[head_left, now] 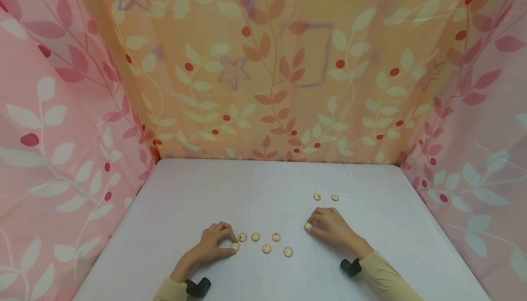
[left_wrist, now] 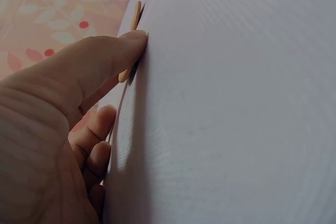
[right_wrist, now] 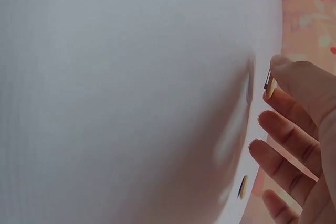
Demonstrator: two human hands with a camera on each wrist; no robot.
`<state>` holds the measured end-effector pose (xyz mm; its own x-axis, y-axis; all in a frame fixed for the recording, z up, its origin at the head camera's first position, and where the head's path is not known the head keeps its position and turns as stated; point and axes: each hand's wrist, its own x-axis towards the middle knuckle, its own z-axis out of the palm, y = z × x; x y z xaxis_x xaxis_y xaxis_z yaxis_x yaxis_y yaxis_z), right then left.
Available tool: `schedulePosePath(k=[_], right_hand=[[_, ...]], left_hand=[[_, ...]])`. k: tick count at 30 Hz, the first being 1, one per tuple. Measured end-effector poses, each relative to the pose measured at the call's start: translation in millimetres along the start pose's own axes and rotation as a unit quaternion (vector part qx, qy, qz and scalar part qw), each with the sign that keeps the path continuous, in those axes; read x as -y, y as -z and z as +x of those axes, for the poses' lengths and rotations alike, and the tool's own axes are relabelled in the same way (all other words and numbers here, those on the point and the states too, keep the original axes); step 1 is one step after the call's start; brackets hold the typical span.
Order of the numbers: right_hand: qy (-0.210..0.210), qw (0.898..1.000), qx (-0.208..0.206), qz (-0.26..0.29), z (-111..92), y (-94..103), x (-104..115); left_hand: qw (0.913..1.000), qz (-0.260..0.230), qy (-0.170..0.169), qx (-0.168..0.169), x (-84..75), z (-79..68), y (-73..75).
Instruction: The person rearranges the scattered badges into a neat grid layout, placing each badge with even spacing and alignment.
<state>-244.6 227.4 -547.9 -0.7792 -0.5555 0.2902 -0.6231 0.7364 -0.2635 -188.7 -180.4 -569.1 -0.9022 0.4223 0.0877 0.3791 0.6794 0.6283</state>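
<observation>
Between thumb and forefinger, my left hand (head_left: 215, 241) pinches a small round wooden disc (head_left: 234, 246) with dark marks, low at the table's surface. In the left wrist view the thumb partly covers this disc (left_wrist: 124, 75). My right hand (head_left: 332, 226) pinches another wooden disc (head_left: 308, 226). The right wrist view shows that disc (right_wrist: 270, 88) edge-on, raised off the cloth, the other fingers spread loosely. Just beside the left fingertips lies a disc (head_left: 242, 237) with a dark mark. Several more, such as this disc (head_left: 266, 248), lie between the hands.
Beyond the right hand, two discs lie side by side, a left one (head_left: 317, 196) and a right one (head_left: 335, 197). White cloth covers the table (head_left: 230, 186). Leaf-patterned curtains (head_left: 263, 63) stand along its back and both sides. A dark band (head_left: 351, 267) sits at each wrist.
</observation>
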Motion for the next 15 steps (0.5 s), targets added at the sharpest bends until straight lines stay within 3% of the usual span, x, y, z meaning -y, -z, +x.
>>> schedulePosePath(k=[11,15], right_hand=[[-0.007,1.000,-0.030,-0.008,-8,2.1,-22],[-0.029,0.999,-0.029,-0.007,-10,4.6,-29]], left_hand=[[0.9999,-0.012,0.004,-0.001,-2.8,-0.7,1.6],[0.9999,-0.013,0.006,-0.002,-2.5,-0.9,1.2]])
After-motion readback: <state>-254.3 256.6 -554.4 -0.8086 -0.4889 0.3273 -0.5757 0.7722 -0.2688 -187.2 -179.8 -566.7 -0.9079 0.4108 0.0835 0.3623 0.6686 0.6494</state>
